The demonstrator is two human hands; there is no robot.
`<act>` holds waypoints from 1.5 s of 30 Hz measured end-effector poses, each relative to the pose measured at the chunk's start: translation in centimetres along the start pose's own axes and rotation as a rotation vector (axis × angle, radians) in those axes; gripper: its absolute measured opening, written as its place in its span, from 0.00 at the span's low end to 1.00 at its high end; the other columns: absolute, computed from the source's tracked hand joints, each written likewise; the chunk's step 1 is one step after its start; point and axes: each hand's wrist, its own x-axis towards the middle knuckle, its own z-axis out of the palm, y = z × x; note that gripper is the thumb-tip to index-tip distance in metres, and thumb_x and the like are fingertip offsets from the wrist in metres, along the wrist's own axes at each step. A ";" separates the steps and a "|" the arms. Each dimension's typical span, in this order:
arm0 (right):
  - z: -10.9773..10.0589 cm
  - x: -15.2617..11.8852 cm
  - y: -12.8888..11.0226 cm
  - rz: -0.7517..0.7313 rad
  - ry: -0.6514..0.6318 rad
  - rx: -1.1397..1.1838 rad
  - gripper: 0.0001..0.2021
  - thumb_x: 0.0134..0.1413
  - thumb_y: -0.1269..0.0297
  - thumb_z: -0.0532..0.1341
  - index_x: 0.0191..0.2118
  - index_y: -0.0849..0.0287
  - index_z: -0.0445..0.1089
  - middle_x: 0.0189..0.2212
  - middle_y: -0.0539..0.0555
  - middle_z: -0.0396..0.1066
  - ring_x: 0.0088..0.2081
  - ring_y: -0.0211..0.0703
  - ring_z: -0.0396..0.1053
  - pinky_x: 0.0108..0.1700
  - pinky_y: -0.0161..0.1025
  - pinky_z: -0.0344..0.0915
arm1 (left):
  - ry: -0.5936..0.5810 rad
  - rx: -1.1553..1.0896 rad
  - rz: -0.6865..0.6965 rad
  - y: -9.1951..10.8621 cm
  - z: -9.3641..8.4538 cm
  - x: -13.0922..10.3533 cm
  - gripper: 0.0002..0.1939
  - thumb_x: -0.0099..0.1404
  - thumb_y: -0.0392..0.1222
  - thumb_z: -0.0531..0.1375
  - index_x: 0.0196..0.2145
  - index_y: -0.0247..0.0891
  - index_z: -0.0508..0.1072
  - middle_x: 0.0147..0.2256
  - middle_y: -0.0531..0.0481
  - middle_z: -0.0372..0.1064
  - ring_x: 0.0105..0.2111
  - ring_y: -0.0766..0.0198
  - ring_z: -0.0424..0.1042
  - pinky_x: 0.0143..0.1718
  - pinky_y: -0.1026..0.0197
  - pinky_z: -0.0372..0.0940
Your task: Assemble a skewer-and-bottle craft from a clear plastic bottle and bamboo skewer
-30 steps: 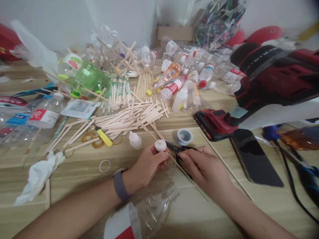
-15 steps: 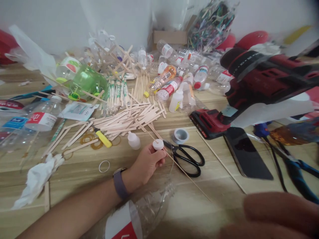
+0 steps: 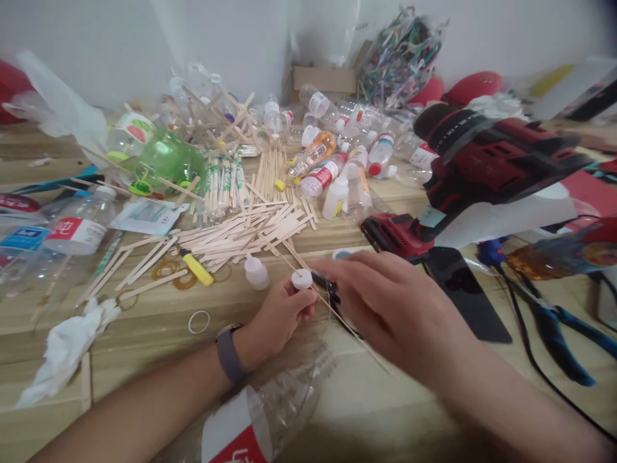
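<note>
Between thumb and fingers, my left hand (image 3: 284,314) holds a white bottle cap (image 3: 301,278) with a thin wooden stick (image 3: 359,335) that runs through or against it. My right hand (image 3: 385,308) is blurred, just right of the cap, over the black scissors (image 3: 332,290); its fingers reach toward the cap, and whether they hold anything is unclear. A clear bottle (image 3: 284,402) with a red and white label lies below my left hand. A small white dropper bottle (image 3: 256,272) stands left of the cap.
Flat wooden sticks (image 3: 241,235) are heaped ahead, with plastic bottles (image 3: 321,177) behind. A red and black drill (image 3: 486,161), a phone (image 3: 465,296) and pliers (image 3: 554,328) are on the right. A yellow-handled tool (image 3: 197,267) lies left.
My right hand has moved in from the lower right corner to beside the cap, covering much of the scissors. My left hand keeps its hold. The view has shifted slightly.
</note>
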 end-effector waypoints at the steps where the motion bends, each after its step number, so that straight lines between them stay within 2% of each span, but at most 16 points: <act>1: 0.9 0.1 1.2 0.058 0.001 0.025 0.14 0.60 0.72 0.52 0.45 0.59 0.72 0.32 0.57 0.76 0.34 0.47 0.74 0.35 0.42 0.70 | 0.002 -0.022 0.002 0.0 0.0 0.0 0.08 0.49 0.39 0.62 0.24 0.38 0.64 0.21 0.58 0.59 0.22 0.71 0.56 0.24 0.64 0.51; 4: 3.5 -0.8 3.8 0.256 0.014 0.161 0.12 0.59 0.71 0.53 0.42 0.60 0.73 0.34 0.56 0.77 0.35 0.44 0.74 0.34 0.37 0.69 | -0.005 -0.068 0.000 -0.3 0.0 0.2 0.09 0.47 0.38 0.62 0.25 0.38 0.63 0.21 0.59 0.59 0.22 0.72 0.56 0.25 0.64 0.51; 6: 4.8 -1.7 4.6 0.345 0.018 0.224 0.11 0.59 0.70 0.54 0.40 0.59 0.73 0.35 0.55 0.77 0.35 0.43 0.74 0.34 0.36 0.69 | -0.016 -0.079 -0.009 -0.4 -0.1 0.4 0.09 0.47 0.38 0.62 0.24 0.37 0.63 0.20 0.59 0.58 0.21 0.72 0.56 0.24 0.65 0.50; 9: 5.6 -2.5 4.4 0.400 -0.008 0.285 0.10 0.59 0.68 0.54 0.39 0.60 0.73 0.32 0.54 0.77 0.33 0.43 0.73 0.34 0.36 0.67 | -0.029 -0.081 -0.007 -0.6 -0.2 0.5 0.09 0.47 0.38 0.62 0.24 0.37 0.64 0.20 0.59 0.59 0.21 0.72 0.55 0.23 0.65 0.50; 14: 6.1 -2.9 3.7 0.466 -0.059 0.376 0.10 0.60 0.64 0.56 0.39 0.60 0.73 0.27 0.53 0.74 0.25 0.39 0.68 0.26 0.34 0.64 | -0.049 -0.073 0.019 -0.5 -0.3 0.5 0.08 0.48 0.38 0.62 0.23 0.37 0.63 0.20 0.59 0.58 0.20 0.72 0.55 0.23 0.64 0.50; 22: 7.2 -3.8 3.6 0.458 -0.061 0.516 0.08 0.58 0.66 0.58 0.42 0.59 0.70 0.25 0.49 0.71 0.23 0.36 0.66 0.24 0.32 0.62 | -0.045 -0.086 0.005 -0.4 -0.3 0.5 0.08 0.47 0.38 0.62 0.25 0.36 0.65 0.20 0.59 0.60 0.21 0.72 0.57 0.24 0.65 0.51; 31: 7.1 -3.7 3.3 0.375 -0.073 0.435 0.11 0.58 0.69 0.57 0.47 0.56 0.69 0.23 0.46 0.68 0.22 0.35 0.63 0.23 0.31 0.59 | -0.076 -0.088 -0.004 -0.4 -0.4 0.5 0.08 0.48 0.38 0.63 0.26 0.36 0.66 0.22 0.58 0.60 0.22 0.72 0.56 0.24 0.65 0.51; 35: 6.8 -3.6 3.2 0.344 -0.071 0.382 0.10 0.58 0.70 0.57 0.45 0.57 0.69 0.22 0.47 0.67 0.22 0.36 0.64 0.23 0.32 0.60 | -0.095 -0.087 -0.008 -0.6 -0.5 0.5 0.08 0.50 0.39 0.63 0.26 0.36 0.67 0.21 0.58 0.61 0.22 0.72 0.55 0.24 0.65 0.50; 41: 6.6 -3.7 3.3 0.268 -0.071 0.335 0.09 0.59 0.70 0.56 0.43 0.56 0.70 0.25 0.49 0.72 0.24 0.37 0.66 0.24 0.33 0.61 | -0.116 -0.090 0.001 -0.9 -0.8 0.7 0.09 0.53 0.41 0.65 0.27 0.36 0.69 0.22 0.56 0.61 0.22 0.71 0.55 0.25 0.64 0.50; 45: 6.4 -3.5 3.3 0.282 -0.062 0.343 0.08 0.58 0.70 0.57 0.42 0.58 0.71 0.24 0.49 0.71 0.23 0.37 0.66 0.24 0.33 0.61 | -0.133 -0.104 -0.003 -1.0 -0.8 0.8 0.11 0.52 0.44 0.66 0.28 0.36 0.69 0.23 0.57 0.62 0.22 0.72 0.55 0.25 0.65 0.50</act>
